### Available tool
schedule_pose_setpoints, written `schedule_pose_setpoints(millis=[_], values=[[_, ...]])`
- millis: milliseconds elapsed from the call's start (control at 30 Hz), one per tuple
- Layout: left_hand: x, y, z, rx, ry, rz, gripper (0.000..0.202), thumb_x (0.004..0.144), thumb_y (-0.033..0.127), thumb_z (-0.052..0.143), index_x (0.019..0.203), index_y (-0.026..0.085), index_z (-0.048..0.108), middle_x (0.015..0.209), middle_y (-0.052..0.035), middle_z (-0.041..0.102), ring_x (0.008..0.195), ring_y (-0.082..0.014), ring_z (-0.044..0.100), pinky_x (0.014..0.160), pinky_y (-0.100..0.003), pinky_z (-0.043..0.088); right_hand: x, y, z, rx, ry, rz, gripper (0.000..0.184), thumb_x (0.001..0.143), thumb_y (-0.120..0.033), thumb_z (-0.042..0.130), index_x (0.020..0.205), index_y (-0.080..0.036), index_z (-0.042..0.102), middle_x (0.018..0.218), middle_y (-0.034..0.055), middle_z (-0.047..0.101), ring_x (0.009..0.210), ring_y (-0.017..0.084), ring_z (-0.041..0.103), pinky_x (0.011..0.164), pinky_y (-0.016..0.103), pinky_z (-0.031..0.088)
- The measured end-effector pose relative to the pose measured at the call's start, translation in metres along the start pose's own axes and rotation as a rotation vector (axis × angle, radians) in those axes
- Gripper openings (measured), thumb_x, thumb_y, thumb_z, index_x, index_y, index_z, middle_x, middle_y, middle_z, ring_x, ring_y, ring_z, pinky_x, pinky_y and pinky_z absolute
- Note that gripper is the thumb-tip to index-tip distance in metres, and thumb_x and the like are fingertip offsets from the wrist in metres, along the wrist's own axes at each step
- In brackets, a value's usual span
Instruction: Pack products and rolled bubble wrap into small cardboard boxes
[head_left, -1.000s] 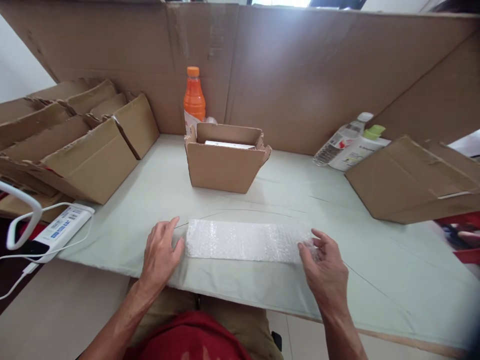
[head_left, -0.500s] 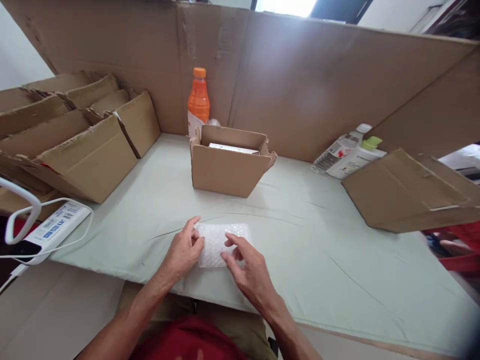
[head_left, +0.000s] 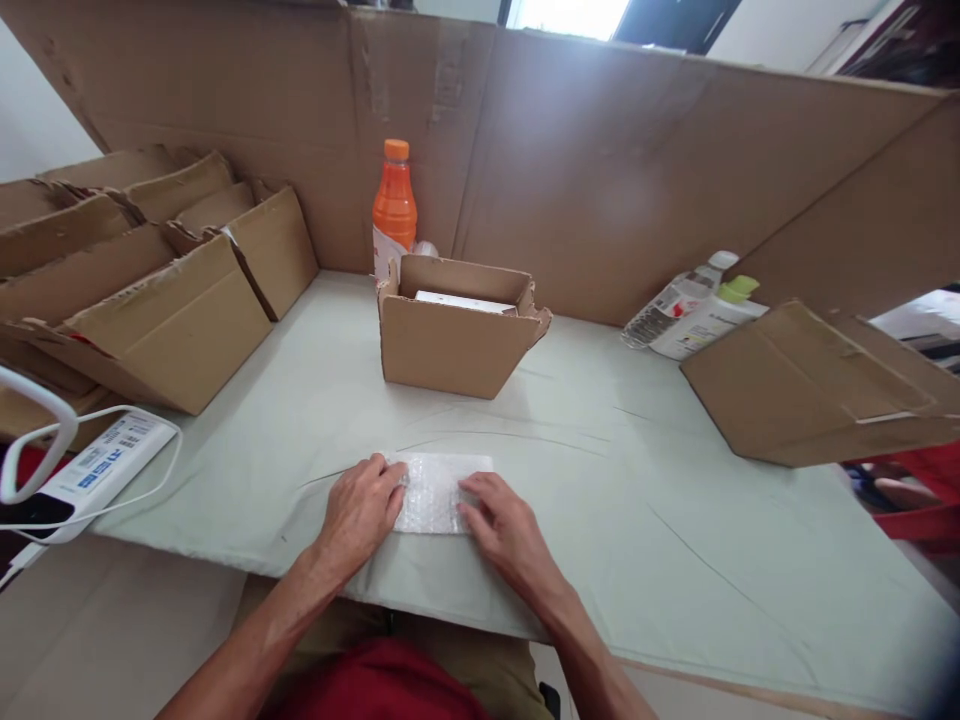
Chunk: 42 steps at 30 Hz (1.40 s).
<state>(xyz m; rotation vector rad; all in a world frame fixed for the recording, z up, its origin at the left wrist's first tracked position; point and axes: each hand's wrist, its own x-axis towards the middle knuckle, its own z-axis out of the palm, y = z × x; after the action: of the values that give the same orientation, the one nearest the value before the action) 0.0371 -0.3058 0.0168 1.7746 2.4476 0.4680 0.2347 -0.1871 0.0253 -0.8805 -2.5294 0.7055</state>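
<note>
A small flat piece of bubble wrap (head_left: 433, 495) lies on the cloth-covered table near its front edge. My left hand (head_left: 361, 508) has its fingers curled over the left side, with the thumb against the wrap. At the right side, my right hand (head_left: 510, 525) grips the wrap between thumb and bent fingers. Whether anything is inside the wrap, I cannot tell. Beyond the hands stands an open cardboard box (head_left: 450, 345) with a flat white item (head_left: 465, 301) showing inside it.
Several cardboard bins (head_left: 180, 320) stand at the left, above a white power strip (head_left: 109, 470) and its cable. An orange drink bottle (head_left: 395, 205) is behind the box. At the right are a clear bottle (head_left: 671, 305), a white bottle with a green cap (head_left: 705, 325) and a tilted cardboard box (head_left: 795, 390).
My right hand has moved right, from above the bubble wrap to its right edge. My left hand has turned down over the left edge, its fingers now curled onto the wrap.
</note>
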Motion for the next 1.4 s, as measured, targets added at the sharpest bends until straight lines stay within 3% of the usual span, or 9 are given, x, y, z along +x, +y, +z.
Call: schedule_pose_setpoints(millis=[167,367,467,633,733,933,1067,1167,1400], values=[[-0.003,-0.013,0.001,0.008,0.155,-0.150,0.033,0.089,0.032,0.060,0.119,0.018,0.063,0.104,-0.0096,0.062,0.095,-0.0263,0.061,0.084,-0.038,0.050,-0.002,0.024,-0.015,-0.215,0.187,0.120,0.029,0.093,-0.045,0.057,0.102,-0.019,0.068,0.095,0.0079,0.070,0.080,0.022,0.063,0.075,0.035,0.051],[0.001,-0.006,0.009,-0.069,0.102,-0.184,0.007,0.086,0.021,0.055,0.083,0.020,0.061,0.090,-0.0074,0.063,0.088,-0.0254,0.061,0.080,-0.037,0.048,0.002,0.019,-0.002,-0.085,0.159,0.165,0.018,0.088,-0.037,0.059,0.079,-0.021,0.057,0.075,0.0016,0.063,0.068,0.018,0.059,0.065,0.030,0.045],[0.000,0.003,0.017,-0.295,0.152,-0.241,0.010,0.086,0.020,0.048,0.084,0.021,0.058,0.083,-0.0030,0.062,0.074,-0.0194,0.061,0.072,-0.032,0.047,-0.001,0.021,-0.003,0.173,0.124,0.285,0.019,0.089,-0.038,0.057,0.096,-0.021,0.060,0.069,-0.0020,0.063,0.060,0.016,0.058,0.058,0.028,0.046],[-0.001,0.011,0.019,-0.763,0.215,-0.284,0.047,0.089,0.034,0.053,0.133,0.018,0.051,0.068,0.0058,0.050,0.056,-0.0140,0.050,0.057,-0.025,0.042,-0.004,0.030,-0.019,0.353,0.158,0.267,0.060,0.091,-0.037,0.055,0.146,-0.015,0.044,0.073,-0.0038,0.060,0.056,0.013,0.055,0.056,0.026,0.047],[0.015,0.014,-0.009,-0.859,0.282,-0.233,0.053,0.092,0.037,0.054,0.141,0.019,0.046,0.069,0.0066,0.046,0.058,-0.0113,0.048,0.057,-0.022,0.041,0.016,0.023,-0.047,0.381,0.202,0.168,0.055,0.093,-0.038,0.054,0.144,-0.018,0.048,0.070,-0.0050,0.054,0.055,0.011,0.050,0.053,0.023,0.044],[0.112,0.019,-0.118,-0.828,0.616,0.006,0.067,0.087,0.031,0.064,0.149,0.023,0.039,0.074,0.0065,0.054,0.066,-0.0096,0.054,0.070,-0.022,0.049,0.114,-0.022,-0.132,0.438,0.475,-0.129,0.037,0.090,-0.035,0.064,0.126,-0.026,0.059,0.078,-0.0036,0.060,0.065,0.011,0.053,0.058,0.024,0.044],[0.152,0.019,-0.163,-0.898,0.709,0.125,0.074,0.086,0.031,0.066,0.152,0.023,0.035,0.087,0.0006,0.065,0.075,-0.0114,0.062,0.074,-0.025,0.054,0.157,-0.044,-0.156,0.578,0.555,-0.246,0.040,0.086,-0.032,0.067,0.124,-0.027,0.056,0.083,-0.0032,0.063,0.069,0.012,0.058,0.059,0.024,0.047],[0.127,0.017,-0.153,-0.949,0.597,-0.004,0.075,0.086,0.033,0.066,0.153,0.027,0.034,0.086,0.0006,0.066,0.075,-0.0131,0.064,0.071,-0.026,0.056,0.150,-0.040,-0.144,0.672,0.427,-0.163,0.044,0.088,-0.034,0.067,0.129,-0.027,0.052,0.085,-0.0022,0.066,0.068,0.012,0.061,0.055,0.024,0.048],[0.023,-0.011,-0.064,-0.908,0.196,-0.352,0.071,0.089,0.041,0.059,0.153,0.022,0.035,0.072,0.0043,0.056,0.064,-0.0132,0.058,0.061,-0.024,0.050,0.060,-0.006,-0.058,0.698,0.028,0.199,0.043,0.090,-0.041,0.063,0.128,-0.020,0.055,0.072,-0.0030,0.059,0.058,0.011,0.056,0.050,0.022,0.043]])
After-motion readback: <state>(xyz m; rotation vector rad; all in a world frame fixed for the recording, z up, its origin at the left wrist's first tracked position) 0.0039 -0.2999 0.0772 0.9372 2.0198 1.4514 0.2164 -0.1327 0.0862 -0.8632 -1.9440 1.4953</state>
